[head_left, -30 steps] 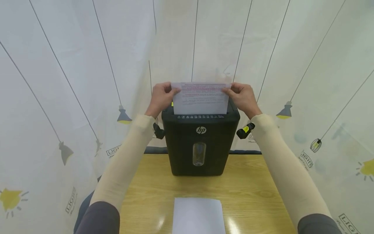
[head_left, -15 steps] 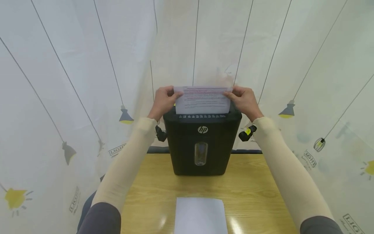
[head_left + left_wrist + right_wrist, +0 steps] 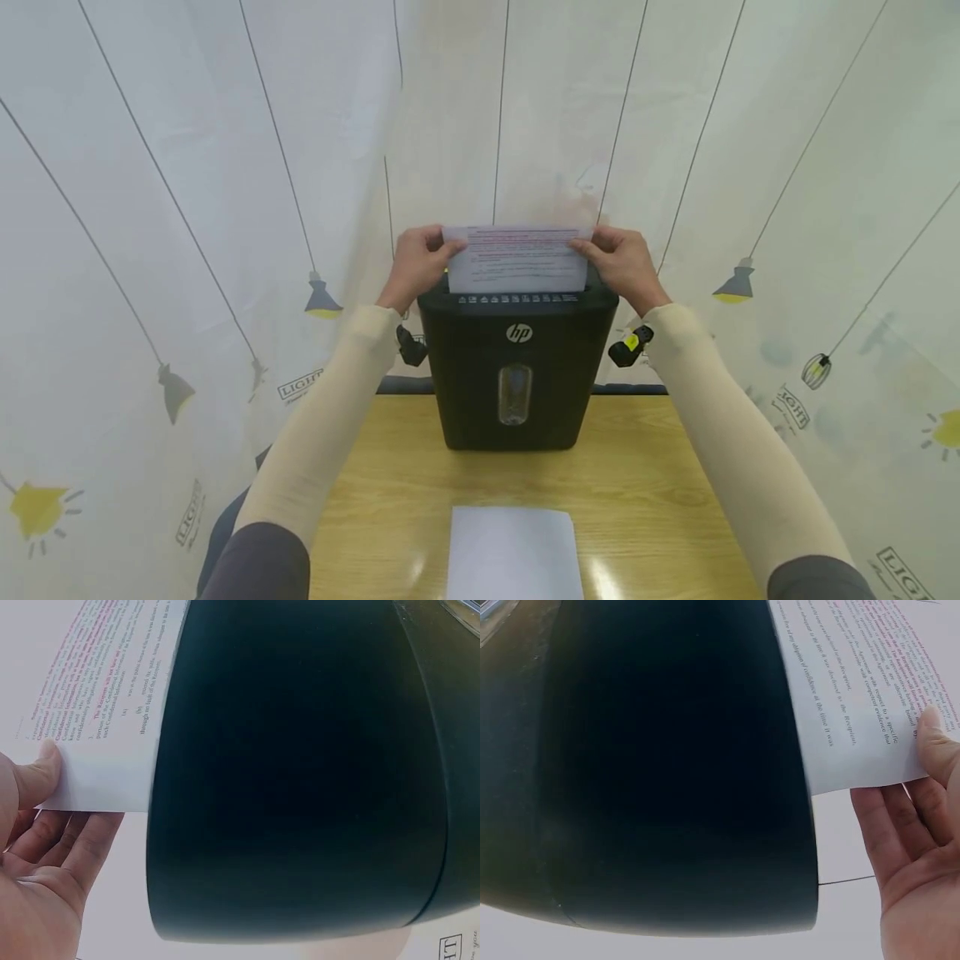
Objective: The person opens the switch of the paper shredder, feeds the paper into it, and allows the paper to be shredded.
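Observation:
A printed sheet of paper (image 3: 517,258) with red and black lines of text stands upright in the top slot of a black HP paper shredder (image 3: 480,375). Its lower part is hidden inside the machine. My left hand (image 3: 417,260) pinches the sheet's upper left corner, thumb on the printed side and fingers behind. At the upper right corner my right hand (image 3: 624,260) pinches it the same way. Both wrist views show the thumb (image 3: 39,776) pressed on the paper beside the dark shredder body (image 3: 675,765).
A stack of white paper (image 3: 513,554) lies on the wooden table (image 3: 630,483) in front of the shredder. A pale curtain (image 3: 570,100) printed with lamps hangs close behind and on both sides. The shredder has a small clear window (image 3: 514,395) in its front.
The sheet has sunk lower into the slot, so less of it shows. Both hands have moved down with it, still holding its top corners.

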The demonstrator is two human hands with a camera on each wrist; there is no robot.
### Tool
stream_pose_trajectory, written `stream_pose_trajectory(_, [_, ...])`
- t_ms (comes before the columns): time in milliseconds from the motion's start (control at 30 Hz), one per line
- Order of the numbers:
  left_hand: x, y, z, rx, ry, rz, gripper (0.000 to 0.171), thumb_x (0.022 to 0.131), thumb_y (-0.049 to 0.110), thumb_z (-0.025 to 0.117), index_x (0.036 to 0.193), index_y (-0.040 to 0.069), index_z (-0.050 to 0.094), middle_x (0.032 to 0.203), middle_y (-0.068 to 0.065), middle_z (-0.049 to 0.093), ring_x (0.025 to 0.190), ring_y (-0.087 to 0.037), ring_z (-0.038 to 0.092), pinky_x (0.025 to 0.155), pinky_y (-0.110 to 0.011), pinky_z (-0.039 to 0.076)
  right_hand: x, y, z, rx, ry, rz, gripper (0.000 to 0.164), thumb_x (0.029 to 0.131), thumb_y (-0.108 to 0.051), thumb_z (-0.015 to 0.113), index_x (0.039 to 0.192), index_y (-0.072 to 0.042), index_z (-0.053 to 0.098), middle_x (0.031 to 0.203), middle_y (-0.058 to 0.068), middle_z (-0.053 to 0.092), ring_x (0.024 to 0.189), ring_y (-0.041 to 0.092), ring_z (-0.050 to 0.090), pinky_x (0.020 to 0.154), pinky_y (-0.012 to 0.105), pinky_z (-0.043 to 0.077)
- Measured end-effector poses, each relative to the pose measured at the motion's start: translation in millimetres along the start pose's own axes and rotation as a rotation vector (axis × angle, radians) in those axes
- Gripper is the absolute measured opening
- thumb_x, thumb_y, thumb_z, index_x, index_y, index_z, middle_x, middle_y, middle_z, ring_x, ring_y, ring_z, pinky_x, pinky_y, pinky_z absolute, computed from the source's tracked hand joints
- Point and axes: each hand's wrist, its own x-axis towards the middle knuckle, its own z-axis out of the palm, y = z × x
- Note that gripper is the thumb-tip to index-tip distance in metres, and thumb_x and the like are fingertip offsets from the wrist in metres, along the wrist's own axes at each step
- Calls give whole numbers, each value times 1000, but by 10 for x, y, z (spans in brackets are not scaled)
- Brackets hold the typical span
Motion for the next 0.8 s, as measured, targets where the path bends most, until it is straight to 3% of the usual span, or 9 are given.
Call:
stream_pose_trajectory(333, [-1,-15,-33,3,5,-5,23,100,25,69,109,5,74,111,-10,78,98,-22,74,84,-35,58,6,23,49,-26,-3,4,46,96,-52,66,119,-13,75,118,10,76,107,19,68,98,40,51])
stream_pose_trajectory(800, [-6,-6,9,15,-2,-13,23,100,27,68,107,6,74,110,-11,78,90,-19,70,74,-27,51,-5,22,-2,-38,-10,36,47,96,-52,66,125,-15,73,124,8,75,106,18,70,90,31,52])
